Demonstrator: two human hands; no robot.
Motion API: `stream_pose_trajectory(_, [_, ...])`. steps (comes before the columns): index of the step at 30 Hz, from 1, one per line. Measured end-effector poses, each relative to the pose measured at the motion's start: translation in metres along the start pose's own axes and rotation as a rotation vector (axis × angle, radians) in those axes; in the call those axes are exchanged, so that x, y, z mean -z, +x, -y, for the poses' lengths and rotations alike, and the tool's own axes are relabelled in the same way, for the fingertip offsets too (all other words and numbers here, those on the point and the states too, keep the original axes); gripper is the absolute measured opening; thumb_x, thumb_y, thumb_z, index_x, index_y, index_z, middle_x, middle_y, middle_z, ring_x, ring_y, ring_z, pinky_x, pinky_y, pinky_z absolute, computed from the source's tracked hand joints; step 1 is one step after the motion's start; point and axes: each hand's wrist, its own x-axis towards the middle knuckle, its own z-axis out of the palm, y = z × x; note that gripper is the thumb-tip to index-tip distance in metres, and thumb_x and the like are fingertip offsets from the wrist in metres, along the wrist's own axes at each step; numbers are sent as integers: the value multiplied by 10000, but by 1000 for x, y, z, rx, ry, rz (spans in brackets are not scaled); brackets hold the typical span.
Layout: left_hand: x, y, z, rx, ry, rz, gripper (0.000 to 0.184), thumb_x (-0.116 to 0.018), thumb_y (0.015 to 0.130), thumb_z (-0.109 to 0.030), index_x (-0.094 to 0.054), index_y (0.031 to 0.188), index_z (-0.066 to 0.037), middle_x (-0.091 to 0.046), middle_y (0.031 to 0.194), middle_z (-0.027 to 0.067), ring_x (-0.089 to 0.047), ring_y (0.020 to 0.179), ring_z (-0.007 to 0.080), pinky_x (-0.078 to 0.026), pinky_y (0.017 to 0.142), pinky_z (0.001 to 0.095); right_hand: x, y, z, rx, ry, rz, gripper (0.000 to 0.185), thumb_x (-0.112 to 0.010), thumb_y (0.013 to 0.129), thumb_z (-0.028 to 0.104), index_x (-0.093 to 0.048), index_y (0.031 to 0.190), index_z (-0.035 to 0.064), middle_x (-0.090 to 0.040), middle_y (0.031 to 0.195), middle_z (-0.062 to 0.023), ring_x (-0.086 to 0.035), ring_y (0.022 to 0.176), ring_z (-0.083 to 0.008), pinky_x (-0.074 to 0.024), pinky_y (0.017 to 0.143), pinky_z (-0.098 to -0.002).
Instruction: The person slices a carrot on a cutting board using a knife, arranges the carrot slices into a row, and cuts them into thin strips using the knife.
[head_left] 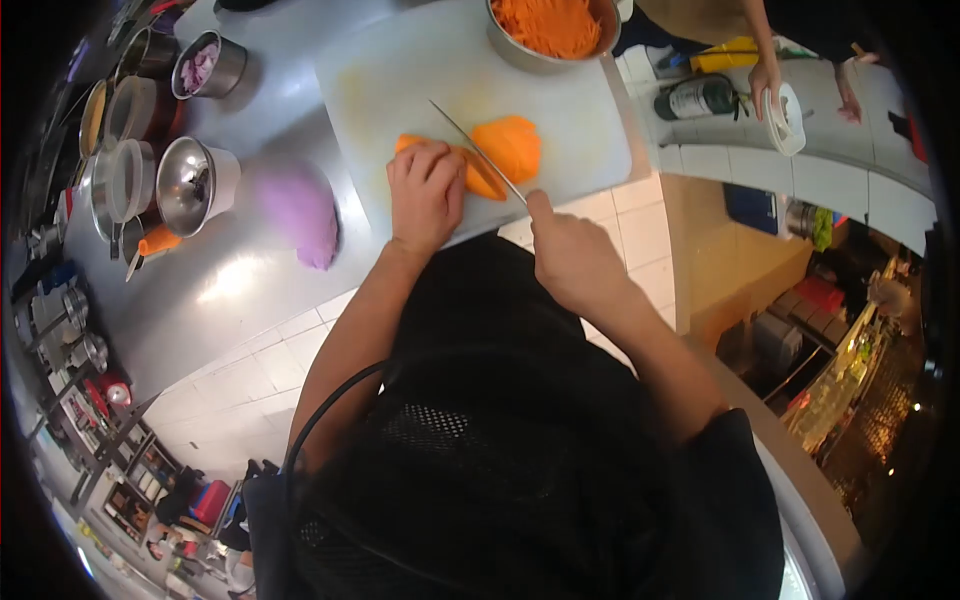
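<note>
My right hand [580, 255] is wrapped around the handle of a kitchen knife [470, 143]. Its blade points away to the upper left and lies between two groups of orange carrot pieces. To the right of the blade, flat carrot slices [510, 148] rest overlapping on the white cutting board [375, 95]. My left hand [427, 195], fingers curled, presses down on the carrot [484, 180] on the blade's left side and partly hides it. At the board's far edge stands a metal bowl [530, 57] heaped with shredded carrot [555, 22].
A purple cloth [312, 220] lies on the steel counter [255, 285] left of the board. Further left are metal bowls [187, 180], a pot of chopped purple onion [205, 68] and an orange-handled tool [158, 240]. Across, another person's hand [765, 80] holds a white container [787, 120].
</note>
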Motion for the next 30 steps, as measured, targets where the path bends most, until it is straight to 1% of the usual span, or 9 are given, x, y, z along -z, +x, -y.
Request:
stream_pose_trajectory(2, [-2,6,-1,-29,3,-25,197,-745,878,-81,-691,1065,-108,-654,1167,49,-586,1123,308,-430,974,454,26,-4,14,44,-35,-42,314,-569,887,27,-492,1185,-36,-676,738,-206,-694,685,-424,-562,641,-540])
stream_pose_trajectory(5, [-5,7,0,-15,35,-32,219,-757,853,-73,-687,1058,-111,-655,1156,41,-594,1111,304,-435,963,450,44,-29,34,-9,-50,88,268,-564,905,27,-485,1152,-40,-672,712,-192,-689,643,-426,-566,620,-529])
stream_pose_trajectory(10, [-3,6,-3,1,-10,-58,250,-766,814,-60,-692,1046,-115,-657,1138,28,-606,1098,294,-442,958,440,43,-41,37,-107,-37,187,236,-571,895,-12,-473,1109,-21,-661,716,-207,-696,672,-430,-559,617,-537])
stream_pose_trajectory(15, [-4,5,-1,14,-28,-62,238,-762,823,-67,-700,1045,-126,-656,1130,23,-604,1104,294,-441,964,442,-18,-3,12,-47,-28,9,284,-571,882,-19,-477,1149,-37,-659,729,-233,-689,680,-445,-552,616,-548])
stream_pose_trajectory(18, [-5,6,1,17,-51,-50,224,-761,838,-80,-705,1047,-135,-655,1130,22,-602,1110,294,-439,969,444,-36,30,-5,-112,64,72,259,-526,942,8,-445,1186,-27,-674,808,-281,-668,769,-502,-517,691,-599])
stream_pose_trajectory(22, [-6,9,2,12,-68,-75,195,-755,862,-97,-707,1047,-138,-655,1131,24,-598,1118,294,-436,969,442,-37,39,-18,-117,101,19,228,-527,969,31,-455,1177,-25,-681,832,-294,-669,801,-510,-518,708,-599])
stream_pose_trajectory(25, [-5,8,2,28,-74,-54,188,-751,870,-99,-708,1049,-133,-660,1130,27,-595,1119,296,-436,964,442,-17,43,-32,12,281,-113,202,-530,978,42,-465,1157,-27,-678,823,-293,-665,806,-518,-516,713,-599])
stream_pose_trajectory(27, [-6,7,3,13,-66,-59,184,-750,873,-99,-708,1049,-132,-661,1132,28,-594,1118,297,-435,962,443,2,41,-27,-23,220,-65,282,-594,885,17,-512,1151,-29,-691,789,-265,-700,781,-465,-551,717,-572])
stream_pose_trajectory(30, [-5,4,3,10,-67,-47,174,-747,878,-94,-707,1044,-129,-663,1133,31,-593,1119,298,-432,959,442,17,19,13,-64,59,-59,281,-612,868,3,-512,1129,-27,-691,791,-267,-703,759,-459,-557,696,-565])
